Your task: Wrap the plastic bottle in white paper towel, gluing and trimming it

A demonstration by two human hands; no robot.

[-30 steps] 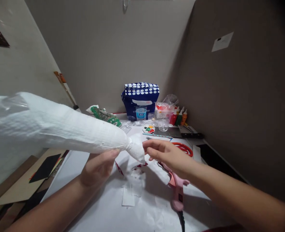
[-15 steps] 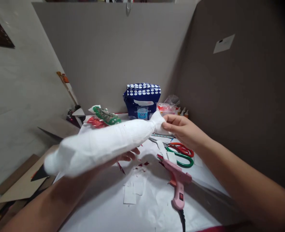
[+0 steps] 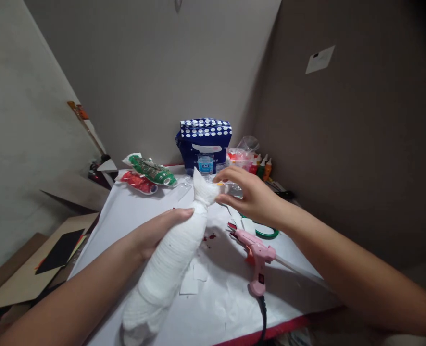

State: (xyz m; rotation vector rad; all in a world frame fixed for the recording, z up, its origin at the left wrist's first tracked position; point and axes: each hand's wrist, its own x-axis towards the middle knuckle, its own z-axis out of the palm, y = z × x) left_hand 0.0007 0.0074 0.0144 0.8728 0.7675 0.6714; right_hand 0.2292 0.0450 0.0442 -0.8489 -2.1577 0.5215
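A long bundle wrapped in white cloth or tissue (image 3: 175, 257) slants across the table, its thick end low toward me. At its far end the wrapping is pinched into a narrow neck and flares into a forked tail, like a fish's. My left hand (image 3: 166, 226) grips the bundle below the neck, thumb on top, other fingers hidden beneath. My right hand (image 3: 245, 190) has thumb and fingertips at the right lobe of the tail, where a small orange-yellow spot shows. Right of the bundle lies a pink glue gun (image 3: 254, 250) with a stick in its back.
Red (image 3: 139, 182) and green fish-shaped pieces (image 3: 154, 171) lie at the back left. A blue dotted packet (image 3: 206, 144) stands at the back, with small paint bottles (image 3: 263, 168) beside it. Green-handled scissors (image 3: 269, 233) and paper scraps (image 3: 189, 286) lie on the white sheet. Cardboard (image 3: 18, 283) is at left.
The bundle has swung from nearly level to steeply slanted, thick end toward me. My left hand has moved from under it to grip near the neck. The view has shifted slightly.
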